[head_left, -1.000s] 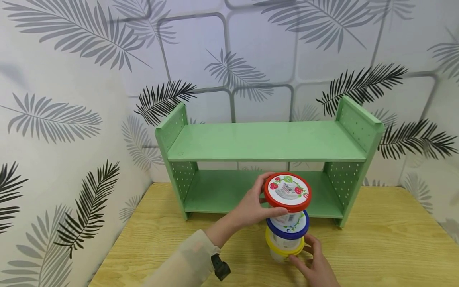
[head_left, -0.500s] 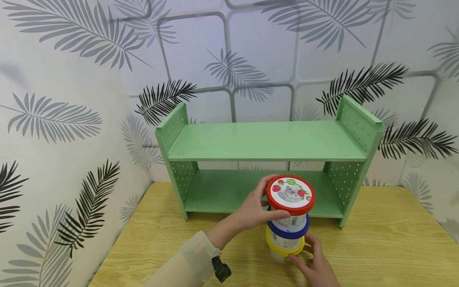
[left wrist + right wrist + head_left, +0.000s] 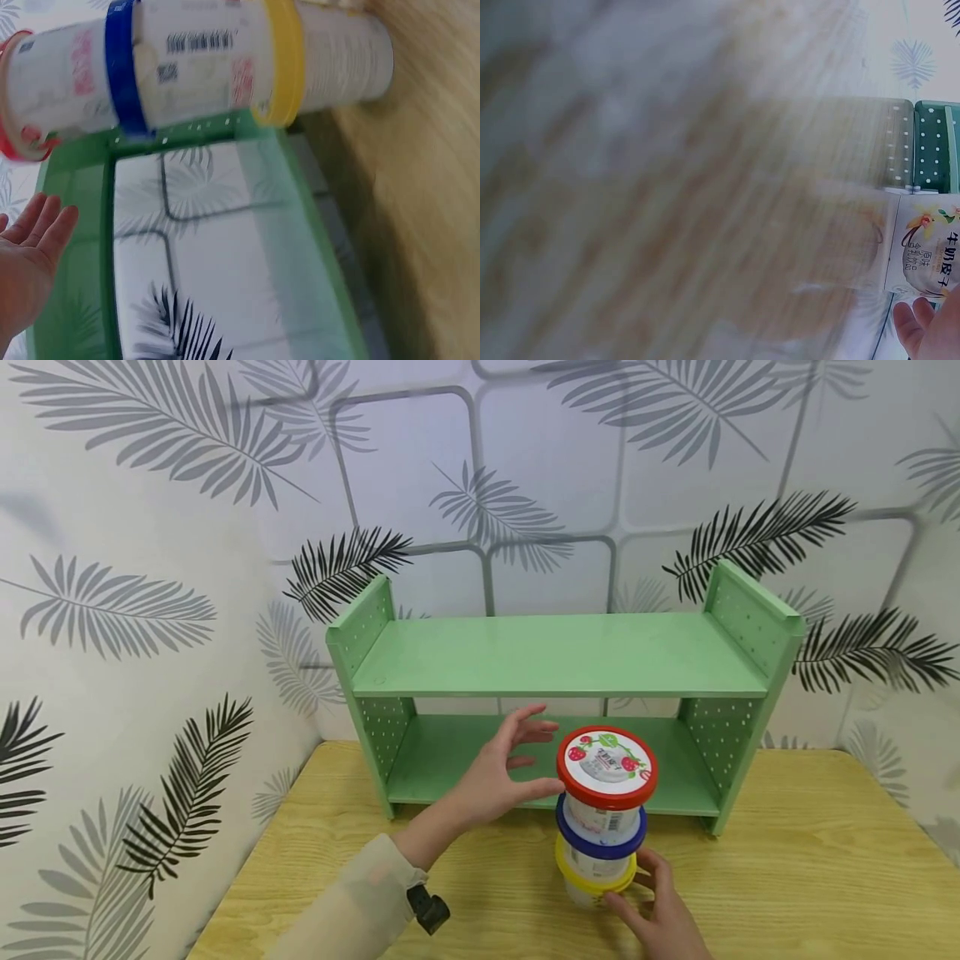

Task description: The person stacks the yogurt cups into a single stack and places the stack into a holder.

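Observation:
Three white plastic tubs stand stacked on the table: a red-lidded tub (image 3: 606,768) on top, a blue-lidded tub (image 3: 600,842) in the middle, a yellow-lidded tub (image 3: 596,885) at the bottom. My left hand (image 3: 491,777) is spread just left of the top tub, thumb near its red rim. In the left wrist view, that hand (image 3: 34,259) is apart from the stack and holds nothing. Thumb and fingers of my right hand (image 3: 660,906) hold the yellow-lidded tub from the right. Much of the right wrist view is blurred; a printed tub (image 3: 926,247) shows beside the fingers.
Behind the stack, a green two-tier shelf (image 3: 558,656) stands on the wooden table (image 3: 810,860) against the leaf-patterned wall (image 3: 547,468). Its perforated side panels (image 3: 750,618) rise at both ends. A black strap device (image 3: 427,908) sits on the left wrist.
The red-lidded tub shifted slightly right and toward me onto the blue lid. Then my left hand let go of it and drew back left. My right hand stayed put.

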Demonstrator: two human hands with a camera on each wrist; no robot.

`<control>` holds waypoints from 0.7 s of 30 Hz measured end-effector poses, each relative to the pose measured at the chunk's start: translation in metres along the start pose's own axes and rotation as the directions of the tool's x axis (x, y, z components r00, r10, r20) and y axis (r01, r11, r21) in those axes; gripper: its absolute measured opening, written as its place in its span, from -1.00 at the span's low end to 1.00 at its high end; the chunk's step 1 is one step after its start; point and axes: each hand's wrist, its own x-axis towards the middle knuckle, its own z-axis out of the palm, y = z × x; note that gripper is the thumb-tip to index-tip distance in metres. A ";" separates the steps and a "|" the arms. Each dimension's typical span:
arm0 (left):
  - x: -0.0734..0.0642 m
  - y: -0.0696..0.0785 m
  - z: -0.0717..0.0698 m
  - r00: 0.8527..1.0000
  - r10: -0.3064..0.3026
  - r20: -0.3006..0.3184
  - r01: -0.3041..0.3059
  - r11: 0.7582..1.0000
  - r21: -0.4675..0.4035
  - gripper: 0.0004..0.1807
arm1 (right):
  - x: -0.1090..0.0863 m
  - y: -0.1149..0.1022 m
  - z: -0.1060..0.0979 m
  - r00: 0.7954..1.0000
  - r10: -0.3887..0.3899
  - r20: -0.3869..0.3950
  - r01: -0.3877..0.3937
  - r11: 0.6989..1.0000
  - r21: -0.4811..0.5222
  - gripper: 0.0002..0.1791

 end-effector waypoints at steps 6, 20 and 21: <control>-0.003 0.015 -0.037 0.993 0.071 -0.098 -0.060 0.992 0.114 -0.08 | -0.001 -0.001 0.000 1.000 0.005 0.003 -0.005 1.000 -0.004 -0.03; -0.012 0.042 -0.129 0.781 0.529 -0.332 -0.193 0.710 0.677 -0.21 | 0.001 0.000 0.000 1.000 0.021 0.005 -0.021 1.000 0.007 0.00; -0.013 0.042 -0.135 0.749 0.560 -0.352 -0.181 0.685 0.706 -0.24 | 0.001 0.000 0.000 1.000 0.019 0.004 -0.019 1.000 0.006 -0.01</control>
